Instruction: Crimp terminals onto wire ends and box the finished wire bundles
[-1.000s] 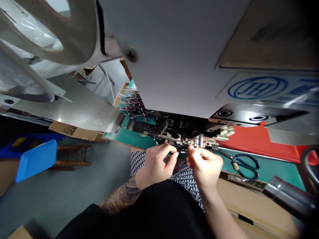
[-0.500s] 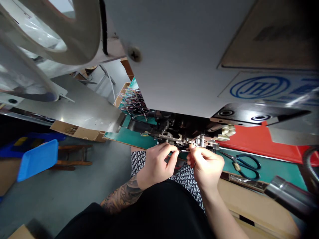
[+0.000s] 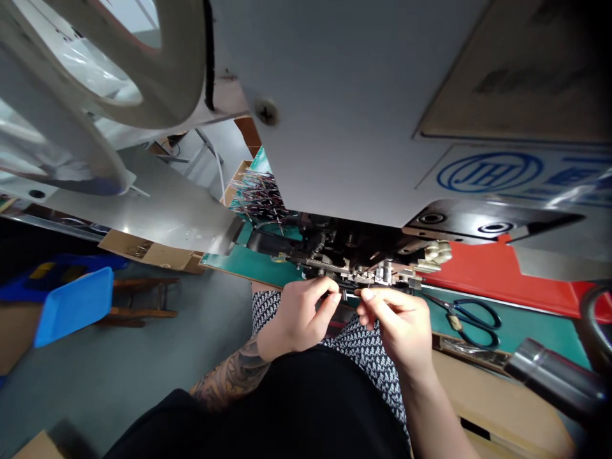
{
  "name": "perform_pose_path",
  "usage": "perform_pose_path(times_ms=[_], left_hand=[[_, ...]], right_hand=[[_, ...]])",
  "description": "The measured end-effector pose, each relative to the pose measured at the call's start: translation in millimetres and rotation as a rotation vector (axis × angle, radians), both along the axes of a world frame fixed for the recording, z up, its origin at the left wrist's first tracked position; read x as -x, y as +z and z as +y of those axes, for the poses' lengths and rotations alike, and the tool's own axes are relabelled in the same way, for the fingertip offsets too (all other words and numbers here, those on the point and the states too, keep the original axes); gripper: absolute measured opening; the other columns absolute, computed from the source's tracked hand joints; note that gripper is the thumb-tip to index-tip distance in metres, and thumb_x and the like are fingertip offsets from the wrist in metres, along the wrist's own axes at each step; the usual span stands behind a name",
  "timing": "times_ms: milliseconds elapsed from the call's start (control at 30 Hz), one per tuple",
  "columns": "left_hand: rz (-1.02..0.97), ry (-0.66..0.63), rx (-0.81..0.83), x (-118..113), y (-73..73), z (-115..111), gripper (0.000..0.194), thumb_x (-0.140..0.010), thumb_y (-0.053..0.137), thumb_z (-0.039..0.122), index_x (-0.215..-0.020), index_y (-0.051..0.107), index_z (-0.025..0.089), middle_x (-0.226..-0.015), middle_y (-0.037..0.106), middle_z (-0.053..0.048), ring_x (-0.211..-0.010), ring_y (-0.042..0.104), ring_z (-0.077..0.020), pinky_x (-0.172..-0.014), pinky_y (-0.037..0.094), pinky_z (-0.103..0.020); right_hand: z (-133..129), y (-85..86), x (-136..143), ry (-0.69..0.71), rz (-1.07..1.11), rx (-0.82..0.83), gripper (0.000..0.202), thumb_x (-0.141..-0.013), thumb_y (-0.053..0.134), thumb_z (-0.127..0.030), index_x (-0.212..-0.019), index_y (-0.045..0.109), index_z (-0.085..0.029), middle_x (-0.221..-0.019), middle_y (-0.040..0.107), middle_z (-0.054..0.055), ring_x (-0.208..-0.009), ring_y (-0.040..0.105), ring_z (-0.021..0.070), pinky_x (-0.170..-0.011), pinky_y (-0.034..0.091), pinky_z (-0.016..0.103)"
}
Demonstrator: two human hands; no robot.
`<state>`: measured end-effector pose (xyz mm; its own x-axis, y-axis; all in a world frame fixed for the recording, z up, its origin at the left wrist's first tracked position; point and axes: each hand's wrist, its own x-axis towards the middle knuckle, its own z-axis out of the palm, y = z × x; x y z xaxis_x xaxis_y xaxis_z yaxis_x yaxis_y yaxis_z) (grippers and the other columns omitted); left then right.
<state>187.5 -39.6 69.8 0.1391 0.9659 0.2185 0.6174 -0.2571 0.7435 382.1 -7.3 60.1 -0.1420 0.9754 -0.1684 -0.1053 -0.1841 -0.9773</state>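
My left hand (image 3: pixel 299 313) is closed in a pinch, thumb against forefinger, just in front of the machine's metal working parts (image 3: pixel 349 271). Facing it, my right hand (image 3: pixel 399 319) pinches too, its other fingers curled in. A thin, dark, wire-like piece (image 3: pixel 352 294) spans the small gap between the two sets of fingertips. Its ends are hidden in the fingers, and it is too small to make out fully. Both hands are close to the machine's front edge, above my lap.
The large grey machine housing (image 3: pixel 344 127) hangs over the hands. Scissors with dark handles (image 3: pixel 471 319) lie at the right on the green bench top (image 3: pixel 535 328), near a red tray (image 3: pixel 488 268). A heap of thin wires (image 3: pixel 261 194) lies behind at left. A metal cylinder (image 3: pixel 549 373) juts in at right.
The right hand has come slightly lower, away from the machine parts. The left hand stays nearly in place, still pinching. A small dark upright bit now shows beside the left fingertips.
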Motion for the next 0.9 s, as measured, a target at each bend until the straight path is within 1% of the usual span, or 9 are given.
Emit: perform_pose_path(times_ms=[33, 100, 200, 267, 400, 500, 733, 800, 900], left_hand=[[-0.013, -0.005, 0.023, -0.1, 1.2, 0.3, 0.016, -0.105, 0.057, 0.02, -0.091, 0.065, 0.018, -0.075, 0.067, 0.001, -0.06, 0.057, -0.0112, -0.059, 0.04, -0.027], [-0.018, -0.005, 0.02, -2.0, 2.3, 0.8, 0.015, -0.105, 0.057, 0.021, -0.091, 0.065, 0.019, -0.075, 0.067, 0.001, -0.061, 0.057, -0.0111, -0.061, 0.041, -0.027], [0.024, 0.057, -0.076, -8.8, 2.0, 1.7, 0.013, -0.105, 0.057, 0.02, -0.095, 0.066, 0.018, -0.083, 0.072, -0.001, -0.065, 0.058, -0.0119, -0.065, 0.043, -0.028], [0.064, 0.105, -0.132, -13.9, 1.4, 2.2, 0.013, -0.105, 0.057, 0.019, -0.096, 0.066, 0.018, -0.087, 0.074, -0.002, -0.066, 0.06, -0.0128, -0.067, 0.044, -0.029], [0.099, 0.143, -0.157, -18.2, -0.2, 2.5, 0.013, -0.104, 0.058, 0.017, -0.094, 0.067, 0.018, -0.085, 0.075, -0.002, -0.066, 0.061, -0.0131, -0.066, 0.043, -0.03], [0.097, 0.154, -0.169, -17.1, -2.2, 2.1, 0.013, -0.104, 0.058, 0.017, -0.094, 0.067, 0.018, -0.085, 0.075, -0.002, -0.065, 0.06, -0.0127, -0.065, 0.043, -0.029], [0.079, 0.175, -0.171, -16.9, -6.3, -0.5, 0.01, -0.105, 0.06, 0.018, -0.098, 0.067, 0.018, -0.088, 0.076, -0.002, -0.07, 0.065, -0.0133, -0.068, 0.046, -0.028], [0.076, 0.177, -0.178, -17.3, -7.5, -0.9, 0.009, -0.104, 0.06, 0.018, -0.099, 0.067, 0.018, -0.088, 0.076, -0.001, -0.07, 0.065, -0.0134, -0.068, 0.046, -0.028], [0.09, 0.184, -0.191, -18.1, -9.4, -0.8, 0.008, -0.104, 0.061, 0.017, -0.099, 0.068, 0.018, -0.088, 0.076, -0.001, -0.072, 0.067, -0.0142, -0.069, 0.048, -0.029]], right_hand=[[-2.3, -0.9, 0.9, -0.029, -0.008, -0.014, 0.025, -0.086, 0.087, -0.04, -0.075, 0.084, -0.018, -0.058, 0.071, 0.003, -0.045, 0.061, 0.0142, -0.043, 0.05, 0.023], [-6.8, -3.1, 4.0, -0.109, -0.066, -0.099, 0.019, -0.083, 0.089, -0.037, -0.077, 0.085, -0.019, -0.057, 0.071, 0.002, -0.045, 0.061, 0.0145, -0.044, 0.052, 0.025], [-10.0, -7.1, 10.0, -0.293, -0.18, -0.25, 0.017, -0.082, 0.09, -0.033, -0.075, 0.084, -0.019, -0.057, 0.07, 0.001, -0.046, 0.06, 0.0148, -0.045, 0.05, 0.026], [-9.0, -8.3, 14.2, -0.374, -0.196, -0.251, 0.022, -0.083, 0.089, -0.034, -0.07, 0.081, -0.018, -0.055, 0.068, 0.001, -0.045, 0.057, 0.0141, -0.043, 0.046, 0.025], [-4.4, -4.9, 21.0, -0.346, -0.164, -0.169, 0.038, -0.085, 0.086, -0.037, -0.056, 0.071, -0.018, -0.049, 0.06, -0.001, -0.044, 0.049, 0.0111, -0.043, 0.04, 0.023], [-3.1, -1.0, 23.9, -0.33, -0.162, -0.149, 0.043, -0.087, 0.083, -0.034, -0.052, 0.066, -0.017, -0.048, 0.058, -0.002, -0.046, 0.048, 0.0103, -0.046, 0.041, 0.023], [-4.7, 0.2, 25.4, -0.338, -0.141, -0.115, 0.04, -0.086, 0.084, -0.036, -0.055, 0.068, -0.017, -0.049, 0.059, -0.001, -0.045, 0.049, 0.0106, -0.044, 0.039, 0.023], [-4.7, -1.5, 25.3, -0.333, -0.138, -0.12, 0.039, -0.087, 0.084, -0.036, -0.056, 0.07, -0.017, -0.05, 0.059, -0.001, -0.045, 0.049, 0.0106, -0.043, 0.039, 0.023], [-5.6, -6.9, 24.0, -0.332, -0.128, -0.135, 0.031, -0.086, 0.086, -0.037, -0.064, 0.076, -0.017, -0.051, 0.063, -0.001, -0.044, 0.052, 0.0113, -0.042, 0.042, 0.022]])
